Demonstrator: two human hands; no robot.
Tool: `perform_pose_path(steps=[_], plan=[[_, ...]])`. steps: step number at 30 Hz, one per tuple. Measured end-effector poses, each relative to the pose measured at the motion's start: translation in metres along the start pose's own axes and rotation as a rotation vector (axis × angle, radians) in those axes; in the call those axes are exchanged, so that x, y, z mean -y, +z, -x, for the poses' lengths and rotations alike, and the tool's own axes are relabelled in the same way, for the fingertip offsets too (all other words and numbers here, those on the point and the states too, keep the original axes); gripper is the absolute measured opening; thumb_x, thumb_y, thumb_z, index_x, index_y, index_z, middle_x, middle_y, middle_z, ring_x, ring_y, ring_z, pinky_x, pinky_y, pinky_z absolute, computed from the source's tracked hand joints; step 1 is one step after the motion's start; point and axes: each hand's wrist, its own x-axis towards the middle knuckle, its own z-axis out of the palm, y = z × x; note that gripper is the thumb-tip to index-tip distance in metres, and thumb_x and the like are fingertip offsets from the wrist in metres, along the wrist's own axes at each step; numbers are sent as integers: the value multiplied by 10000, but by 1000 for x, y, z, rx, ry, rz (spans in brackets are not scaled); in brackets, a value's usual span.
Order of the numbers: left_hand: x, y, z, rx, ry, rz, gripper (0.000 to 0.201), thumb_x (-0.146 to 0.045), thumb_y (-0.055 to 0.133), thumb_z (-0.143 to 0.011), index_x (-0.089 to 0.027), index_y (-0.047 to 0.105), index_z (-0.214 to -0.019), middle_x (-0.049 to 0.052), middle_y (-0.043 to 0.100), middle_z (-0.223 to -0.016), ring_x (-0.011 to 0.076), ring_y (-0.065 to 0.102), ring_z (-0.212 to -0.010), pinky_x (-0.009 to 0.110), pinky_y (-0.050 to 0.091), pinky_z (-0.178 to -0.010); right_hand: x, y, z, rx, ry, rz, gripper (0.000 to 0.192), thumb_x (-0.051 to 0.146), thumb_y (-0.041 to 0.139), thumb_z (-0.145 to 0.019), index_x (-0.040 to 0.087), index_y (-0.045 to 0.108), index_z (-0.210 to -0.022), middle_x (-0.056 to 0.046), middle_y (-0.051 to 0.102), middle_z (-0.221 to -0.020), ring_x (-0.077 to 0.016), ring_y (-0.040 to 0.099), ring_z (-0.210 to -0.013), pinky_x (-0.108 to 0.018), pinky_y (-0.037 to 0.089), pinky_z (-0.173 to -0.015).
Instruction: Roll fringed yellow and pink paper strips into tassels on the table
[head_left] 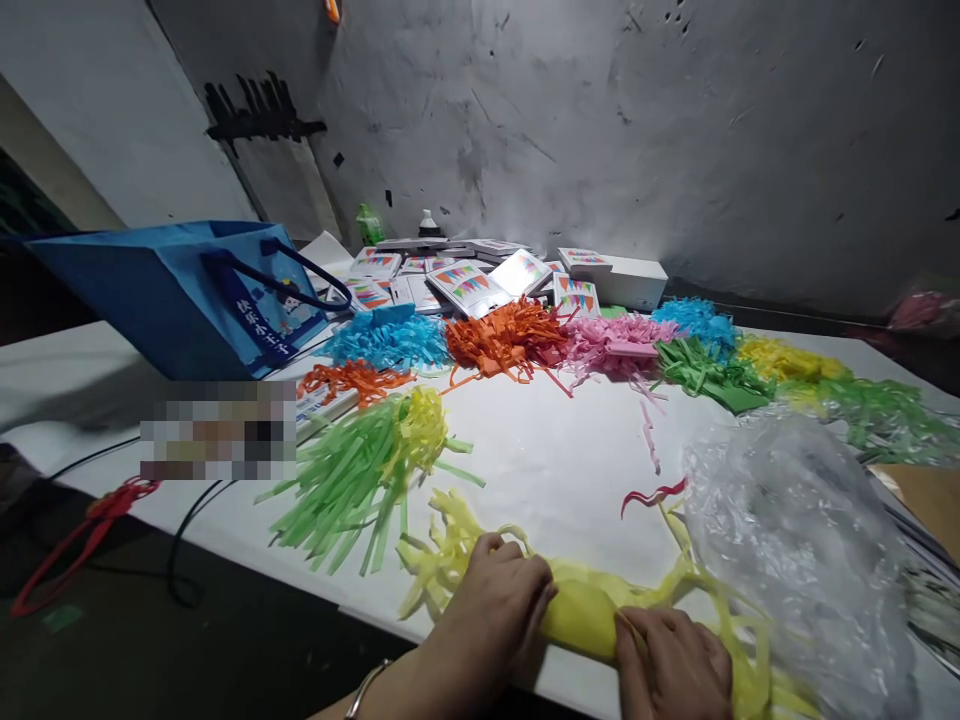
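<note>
My left hand [495, 610] and my right hand [671, 660] both press on a rolled piece of yellow fringed tissue paper [581, 615] at the near edge of the white table [555, 460]. The yellow roll lies between the two hands, with its cut strips spreading left past my left hand and right under my right hand. A silver bangle sits on my left wrist.
Piles of fringed paper ring the table: green and yellow [367, 470], orange [506, 340], blue [386, 340], pink [615, 345], green [705, 375]. A blue bag [187, 295] stands at left. White cards and boxes [480, 275] lie at the back. Crumpled clear plastic [795, 540] is at right.
</note>
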Motion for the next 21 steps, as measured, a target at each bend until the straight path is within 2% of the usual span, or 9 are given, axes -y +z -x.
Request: perform_pose_path(steps=[3, 6, 12, 14, 16, 18, 21], plan=[[-6, 0, -14, 10, -104, -79, 231, -223, 472, -973, -180, 620, -801, 106, 692, -740, 252, 572, -714, 424, 313, -784, 5, 5, -8, -24, 6, 109, 221, 302, 452, -1048, 209, 621, -940, -33, 699, -753, -219, 669, -683, -434, 371, -759], [-7, 2, -20, -8, -137, -107, 204, -214, 529, -932, -187, 608, -746, 106, 668, -687, 261, 567, -682, 415, 286, -753, 2, 9, -10, -26, -18, 203, 234, 314, 441, -1033, 196, 630, -960, -54, 704, -754, -224, 660, -663, -431, 358, -722], [-5, 7, -22, -32, -94, -198, 183, -191, 556, -919, -187, 607, -743, 92, 657, -645, 257, 583, -628, 386, 267, -703, -2, 11, -12, -32, -64, 338, 226, 281, 486, -996, 138, 639, -1082, -58, 676, -697, -227, 635, -622, -439, 361, -687], [-5, 7, -22, -62, -59, -234, 176, -183, 570, -911, -183, 610, -740, 85, 654, -619, 249, 586, -595, 378, 271, -683, -2, 8, -16, -53, -60, 396, 239, 271, 513, -988, 138, 647, -1133, -76, 712, -748, -253, 657, -672, -449, 368, -690], [-6, 9, -22, -71, -39, -261, 171, -181, 575, -906, -177, 614, -739, 84, 656, -608, 246, 592, -580, 375, 283, -674, -1, 5, -19, -94, -80, 416, 240, 238, 545, -970, 155, 664, -1162, -101, 758, -901, -285, 697, -783, -477, 399, -753], [-7, 12, -23, -60, -61, -277, 170, -164, 564, -904, -177, 616, -744, 83, 667, -624, 251, 606, -600, 377, 306, -683, 1, 5, -18, -130, -169, 331, 229, 176, 531, -961, 189, 690, -1126, -83, 766, -1023, -277, 722, -906, -492, 435, -897], [-8, 14, -22, -24, -126, -282, 198, -112, 510, -908, -185, 620, -760, 71, 684, -672, 253, 622, -653, 390, 348, -717, 2, 9, -9, -111, -371, 118, 246, 162, 473, -990, 205, 711, -1033, -22, 778, -1006, -202, 733, -990, -414, 411, -1121]])
